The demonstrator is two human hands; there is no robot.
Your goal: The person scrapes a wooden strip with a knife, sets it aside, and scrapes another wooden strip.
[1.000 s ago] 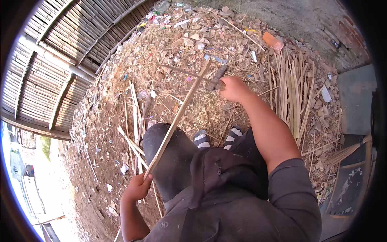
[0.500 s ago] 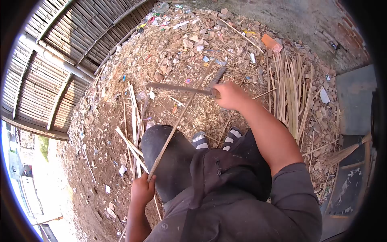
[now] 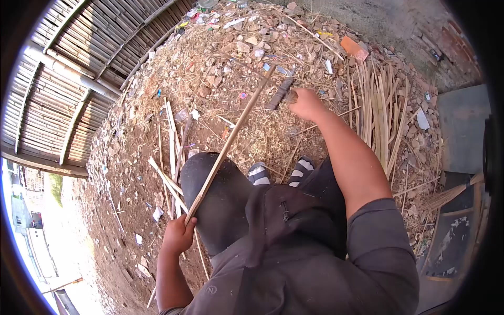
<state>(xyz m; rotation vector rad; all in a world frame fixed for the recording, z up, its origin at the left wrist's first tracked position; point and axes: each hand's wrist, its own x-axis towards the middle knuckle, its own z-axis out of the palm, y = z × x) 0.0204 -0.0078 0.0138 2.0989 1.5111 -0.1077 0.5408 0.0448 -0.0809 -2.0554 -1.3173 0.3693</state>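
From where I'm standing, the L hand (image 3: pixel 179 233) is closed round the near end of a long bamboo strip (image 3: pixel 229 143), thumb up along it. Strip runs up & away at a slant, passing over the L knee (image 3: pixel 214 181), far tip out over the littered ground (image 3: pixel 210 123). Can't tell if it rests on the knee or just clears it.

R hand (image 3: pixel 308 105) is out front, arm nearly straight, fingers wrapped round the handle of a long blade (image 3: pixel 244 64). Blade's v. blurred, pointing up-left twd the strip's far end; can't tell if the two touch. Dark ridged block (image 3: pixel 281 93) sits on the ground just beside the R hand, approx. under the handle side.

Both feet in striped sandals (image 3: pixel 258 173), side by side btwn the knees. Big pile of split strips (image 3: pixel 382 113) on the R, mostly lengthwise; a few more loose strips (image 3: pixel 172 131) on the L, nr the knee. Orange brick-like piece (image 3: pixel 354 48) lies past the pile's far end. Bamboo-slat wall (image 3: pixel 58 100) far L, grey panel (image 3: pixel 463 131) far R.
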